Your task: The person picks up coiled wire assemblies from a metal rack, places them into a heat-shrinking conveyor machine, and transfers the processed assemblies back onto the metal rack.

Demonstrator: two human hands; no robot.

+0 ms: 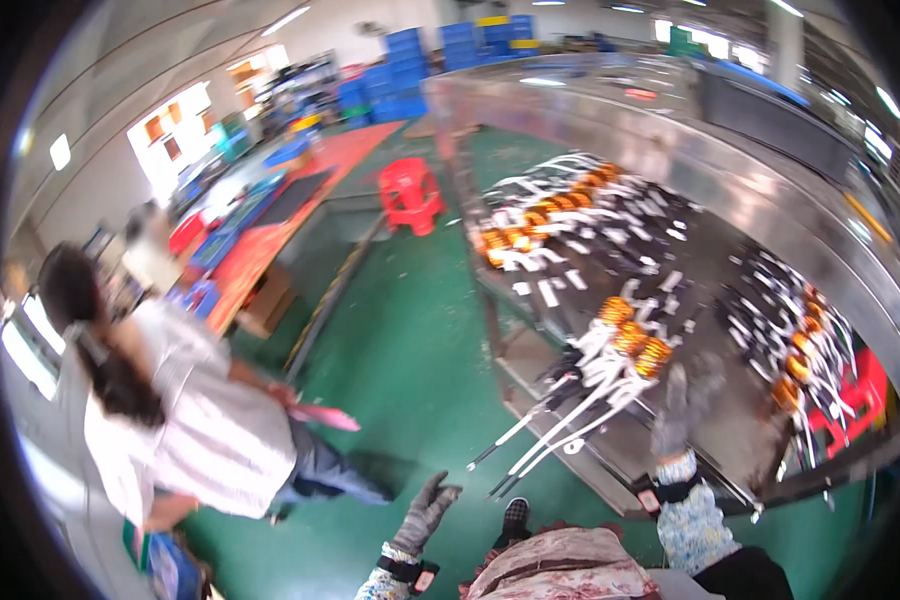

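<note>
My left hand, in a grey glove, hangs over the green floor in front of me, fingers stretched out and holding nothing. My right hand, gloved alike and smeared by motion, reaches over the metal table with fingers extended. Close to its left lies a small group of copper-wound coils with white and black leads hanging past the table's edge. Farther back, a long row of similar coils rests among white-sleeved leads. Another row of coils lies to the right of my right hand.
A person in a light top stands at the left, a pink thing in one hand. Beyond is a red-topped workbench with trays. A red stool stands on the floor; another red stool is at the right. Blue crates are stacked behind.
</note>
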